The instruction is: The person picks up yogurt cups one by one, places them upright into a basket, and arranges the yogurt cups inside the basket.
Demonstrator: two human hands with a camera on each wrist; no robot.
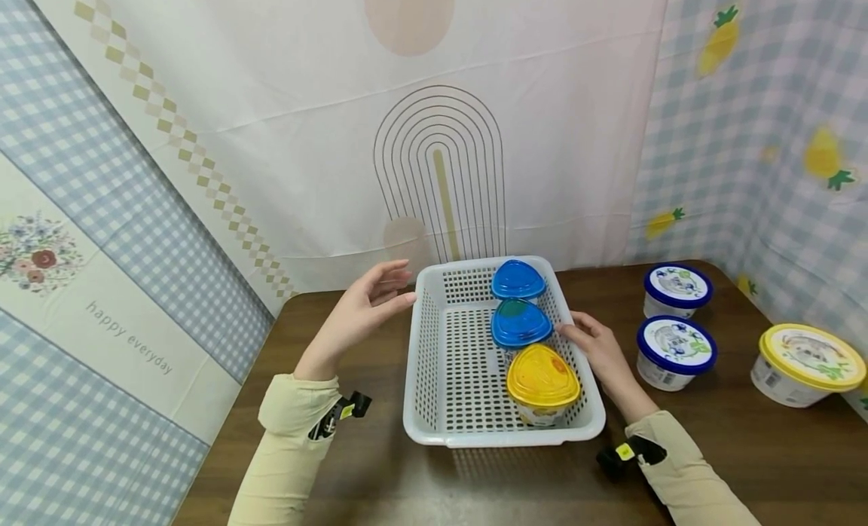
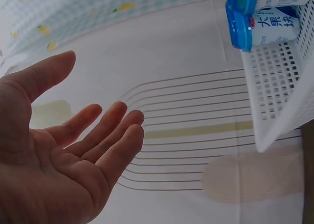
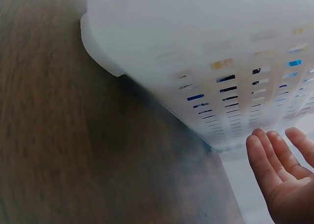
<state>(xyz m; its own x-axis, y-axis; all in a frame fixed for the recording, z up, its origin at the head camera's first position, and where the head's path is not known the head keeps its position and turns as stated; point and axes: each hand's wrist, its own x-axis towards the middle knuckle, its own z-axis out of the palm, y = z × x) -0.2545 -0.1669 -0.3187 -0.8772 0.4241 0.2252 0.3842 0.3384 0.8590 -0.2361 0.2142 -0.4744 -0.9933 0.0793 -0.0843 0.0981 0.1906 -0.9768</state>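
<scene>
A white perforated plastic basket (image 1: 468, 375) sits on the brown table. Along its right side stand two cups with blue rounded-triangle lids (image 1: 518, 279) and, nearest me, a cup with a yellow lid (image 1: 542, 375). My left hand (image 1: 359, 311) hovers beside the basket's left rim; in the left wrist view its palm (image 2: 64, 170) is bare and the fingers are loosely spread. By the right rim is my right hand (image 1: 603, 353), thumb near the edge and fingers along the outer side. The right wrist view shows its fingers (image 3: 274, 155) extended close to the slotted wall; contact is unclear.
Right of the basket stand two round tubs with dark blue lids (image 1: 676, 344), one behind the other. Farther right is a tub with a yellow lid (image 1: 810, 356). A patterned cloth (image 1: 305, 134) hangs behind the table.
</scene>
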